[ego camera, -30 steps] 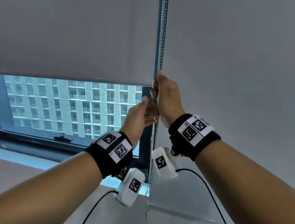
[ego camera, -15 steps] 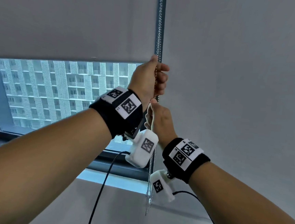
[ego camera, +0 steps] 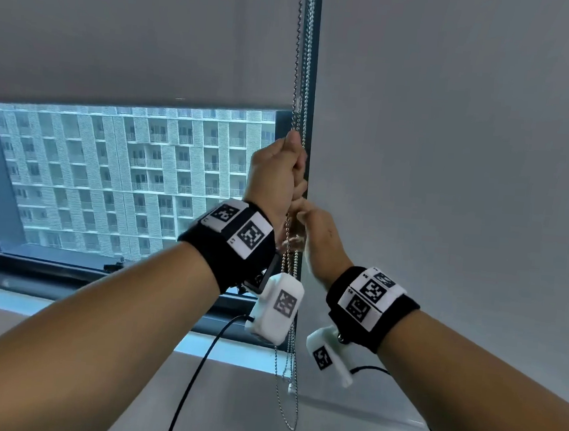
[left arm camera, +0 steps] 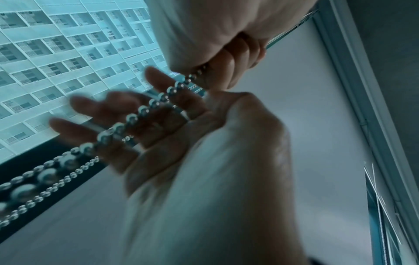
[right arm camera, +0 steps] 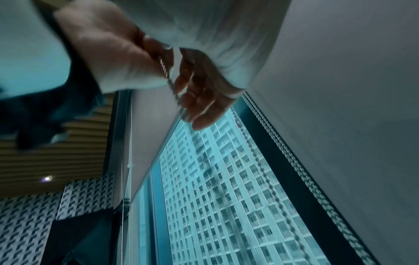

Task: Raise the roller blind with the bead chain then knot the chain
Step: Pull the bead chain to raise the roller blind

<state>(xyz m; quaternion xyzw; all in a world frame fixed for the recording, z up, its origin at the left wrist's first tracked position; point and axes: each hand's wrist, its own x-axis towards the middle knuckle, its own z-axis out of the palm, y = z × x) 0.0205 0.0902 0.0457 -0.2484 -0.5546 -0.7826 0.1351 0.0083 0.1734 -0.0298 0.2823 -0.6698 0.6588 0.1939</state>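
The silver bead chain (ego camera: 303, 62) hangs in two strands along the dark window frame, and its loop ends low near the sill. My left hand (ego camera: 289, 162) is the upper one, its fingers curled tight round a strand (left arm camera: 174, 87). Just below it is my right hand (ego camera: 304, 225); the left wrist view shows its fingers (left arm camera: 95, 109) spread and blurred, with the chain running across them. In the right wrist view those fingers (right arm camera: 199, 100) hang loose beside the chain (right arm camera: 169, 78). The grey roller blind (ego camera: 137, 30) covers the upper window, its bottom edge a little above my left hand.
Through the glass (ego camera: 124, 180) below the blind I see an apartment block. A dark frame (ego camera: 64, 275) and a pale sill (ego camera: 230, 351) run under it. A plain grey wall (ego camera: 453, 161) fills the right. Black cables (ego camera: 193, 379) hang from my wrist cameras.
My left hand rose from below the right one and took the chain above it. The right hand dropped down the chain and spread its fingers. The blind's bottom edge sits higher.
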